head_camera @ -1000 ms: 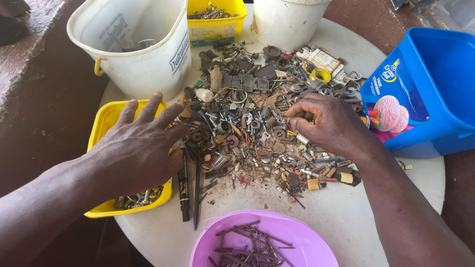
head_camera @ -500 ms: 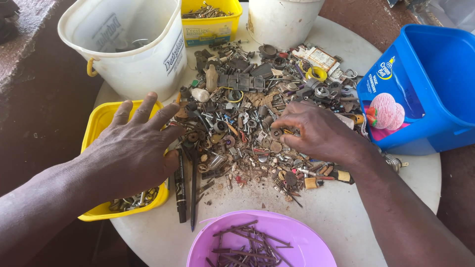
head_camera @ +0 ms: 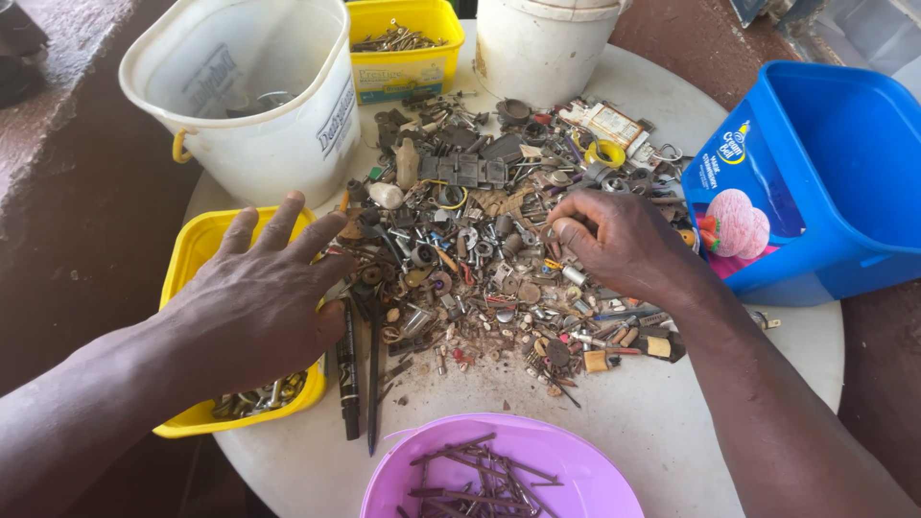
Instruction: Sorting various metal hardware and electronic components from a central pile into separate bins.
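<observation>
The right hand (head_camera: pixel 624 240) sits at the centre right of the frame, its fingers curled and pinched together over the pile of scrap metal (head_camera: pixel 489 259); whether they grip a small piece cannot be told. The left hand (head_camera: pixel 254 297), at the centre left, lies open and flat with fingers spread, resting across the near yellow tub (head_camera: pixel 192 259) and touching the pile's left edge.

The pile covers the middle of the round white counter (head_camera: pixel 672 422): screws, washers, rings, brackets and rusty bits, all mixed together. Two long dark rods (head_camera: pixel 360 374) lie just below the left hand.

Around the pile, some sorting appears done. The near yellow tub holds a few pieces, a second yellow tub (head_camera: pixel 403 38) at the top holds more, and the purple bowl (head_camera: pixel 499 475) at the bottom holds rusty nails. The white bucket (head_camera: pixel 249 96) at the upper left holds little, and the blue tub (head_camera: pixel 825 173) at the right looks empty inside. Judging by the pile's size, most of the sorting is left.
</observation>
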